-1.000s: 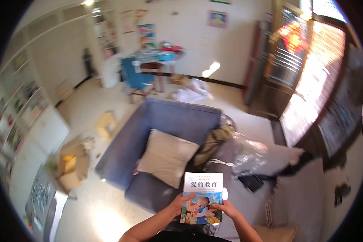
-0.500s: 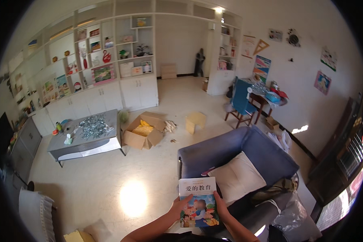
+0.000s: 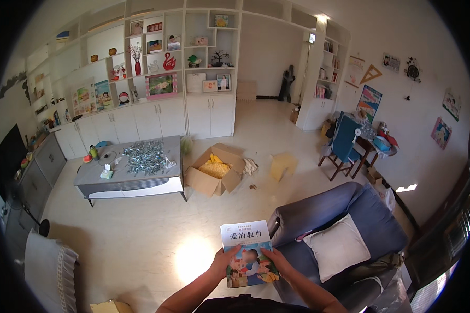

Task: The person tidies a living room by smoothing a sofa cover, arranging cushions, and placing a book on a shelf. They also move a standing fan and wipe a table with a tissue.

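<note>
A paperback book [image 3: 250, 271] with a white upper cover and a colourful picture of people below is held upright in front of me. My left hand [image 3: 222, 262] grips its left edge, the thumb lying on the cover. On the opposite edge my right hand [image 3: 278, 262] grips it the same way, thumb on the front. The fingers behind the book are hidden. Just right of the book stands the blue-grey sofa [image 3: 308, 206] with a white cushion [image 3: 338, 247] on its seat.
Ahead to the left is a low grey table [image 3: 100, 169] piled with shiny silvery pieces [image 3: 145, 156]. Beside it an open cardboard box [image 3: 206, 182] holds yellow material. A yellow stool [image 3: 283, 166] and a blue chair [image 3: 344, 138] stand farther right. White shelving [image 3: 210, 115] lines the back.
My view has turned left, so the furniture sits farther right in the picture. Both hands keep hold of the book, which now leans slightly differently.
</note>
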`<action>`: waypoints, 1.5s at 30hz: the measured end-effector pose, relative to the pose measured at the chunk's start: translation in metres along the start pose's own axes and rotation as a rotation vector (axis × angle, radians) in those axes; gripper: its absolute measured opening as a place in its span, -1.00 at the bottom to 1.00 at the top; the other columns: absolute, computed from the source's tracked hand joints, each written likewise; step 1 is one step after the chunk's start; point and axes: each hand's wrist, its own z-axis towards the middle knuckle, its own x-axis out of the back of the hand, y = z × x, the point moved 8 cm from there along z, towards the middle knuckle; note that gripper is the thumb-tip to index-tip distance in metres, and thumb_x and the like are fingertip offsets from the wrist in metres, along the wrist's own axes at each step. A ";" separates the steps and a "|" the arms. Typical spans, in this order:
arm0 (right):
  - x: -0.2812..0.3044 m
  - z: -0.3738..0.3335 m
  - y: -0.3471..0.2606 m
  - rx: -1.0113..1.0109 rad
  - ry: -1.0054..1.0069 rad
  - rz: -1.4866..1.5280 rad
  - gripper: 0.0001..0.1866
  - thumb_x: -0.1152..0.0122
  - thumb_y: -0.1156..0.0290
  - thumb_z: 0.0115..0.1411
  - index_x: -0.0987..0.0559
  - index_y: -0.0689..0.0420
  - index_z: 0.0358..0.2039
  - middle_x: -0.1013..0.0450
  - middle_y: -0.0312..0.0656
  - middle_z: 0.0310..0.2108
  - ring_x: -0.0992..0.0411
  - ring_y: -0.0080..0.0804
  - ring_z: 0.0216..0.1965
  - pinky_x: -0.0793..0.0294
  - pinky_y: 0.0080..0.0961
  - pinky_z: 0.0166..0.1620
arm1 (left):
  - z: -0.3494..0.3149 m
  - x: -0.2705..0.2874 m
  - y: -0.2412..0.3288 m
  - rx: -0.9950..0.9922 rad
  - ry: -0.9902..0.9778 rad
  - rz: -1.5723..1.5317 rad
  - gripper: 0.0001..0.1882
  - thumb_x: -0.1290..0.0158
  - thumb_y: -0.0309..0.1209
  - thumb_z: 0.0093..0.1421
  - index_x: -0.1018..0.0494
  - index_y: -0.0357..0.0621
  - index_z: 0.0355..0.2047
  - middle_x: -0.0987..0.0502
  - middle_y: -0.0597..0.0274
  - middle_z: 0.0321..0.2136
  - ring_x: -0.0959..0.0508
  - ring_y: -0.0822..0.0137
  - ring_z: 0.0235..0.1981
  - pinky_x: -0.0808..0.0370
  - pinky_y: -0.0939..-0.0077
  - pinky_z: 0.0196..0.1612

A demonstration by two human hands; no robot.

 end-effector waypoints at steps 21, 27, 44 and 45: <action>-0.007 0.296 -0.131 -0.097 -0.298 0.260 -0.47 -0.15 0.18 0.16 -0.31 0.29 0.02 -0.43 -0.12 -0.15 -0.45 -0.43 -0.21 -0.46 -0.50 -0.12 | 0.282 0.013 0.216 -0.296 0.064 -0.069 -0.66 0.05 -0.32 0.09 -0.27 -0.08 -0.11 -0.43 0.11 -0.21 -0.44 0.14 -0.16 -0.41 0.19 -0.07; 0.039 0.383 -0.202 -0.109 -0.259 0.354 -0.49 -0.12 0.19 0.17 -0.32 0.29 0.01 -0.43 -0.10 -0.11 -0.45 -0.41 -0.18 -0.45 -0.49 -0.09 | 0.407 -0.017 0.252 -0.231 0.068 -0.081 -0.67 0.08 -0.39 0.04 -0.28 -0.14 -0.14 -0.43 0.05 -0.24 -0.45 0.09 -0.18 -0.41 0.15 -0.08; 0.312 0.557 -0.359 0.399 0.471 0.523 -0.65 -0.02 0.24 0.23 -0.42 0.21 -0.07 -0.46 -0.22 -0.20 -0.45 -0.47 -0.24 -0.45 -0.53 -0.13 | 0.783 -0.223 0.225 0.313 -0.355 0.297 -0.55 -0.10 -0.37 0.14 -0.26 -0.25 -0.01 -0.47 0.07 -0.14 -0.51 0.20 -0.16 -0.51 0.29 -0.16; 0.336 0.559 -0.360 0.409 0.515 0.548 -0.65 -0.02 0.24 0.23 -0.42 0.22 -0.08 -0.46 -0.21 -0.20 -0.45 -0.47 -0.24 -0.45 -0.53 -0.14 | 0.791 -0.245 0.216 0.344 -0.382 0.332 -0.57 -0.10 -0.37 0.14 -0.28 -0.26 -0.02 -0.48 0.08 -0.15 -0.52 0.22 -0.17 -0.51 0.30 -0.16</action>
